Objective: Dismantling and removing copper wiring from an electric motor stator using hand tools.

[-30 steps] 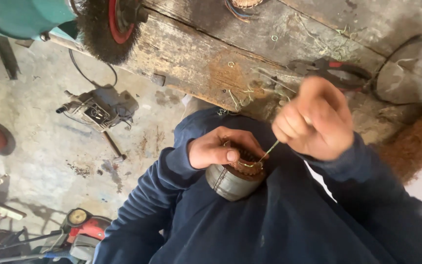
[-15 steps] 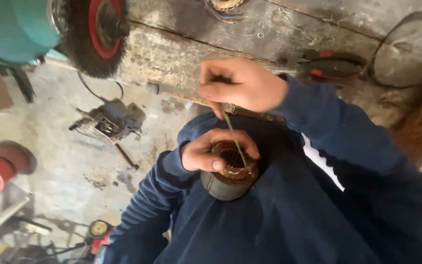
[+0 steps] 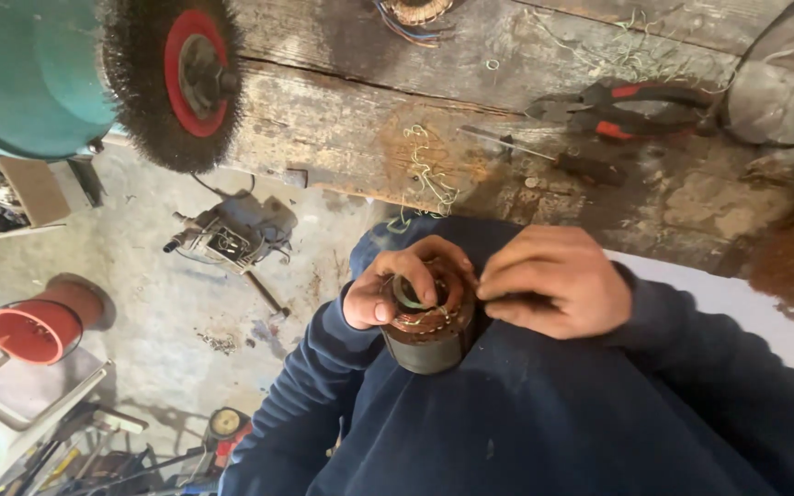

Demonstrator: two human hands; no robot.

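Left hand [image 3: 397, 289] grips the motor stator [image 3: 429, 326] against the person's lap, just below the wooden bench [image 3: 342, 119]. Right hand [image 3: 558, 280], fingers pinched at its copper rim, hides whatever they hold.

Two bare hands are in view, a left hand [image 3: 397, 285] and a right hand [image 3: 558, 280], and between them sits one round motor stator [image 3: 429, 326] with copper windings. On the wooden bench [image 3: 342, 110] lie one pair of red-handled pliers [image 3: 627, 106], one screwdriver [image 3: 544, 156] and one further coil with coloured leads [image 3: 411, 11] at the top edge. One wire brush wheel [image 3: 172, 78] is mounted on one teal grinder [image 3: 20, 73]. On the floor stand one red pot [image 3: 34, 326] and one small dismantled motor part [image 3: 227, 239]. One cardboard box [image 3: 11, 188] sits at the left.
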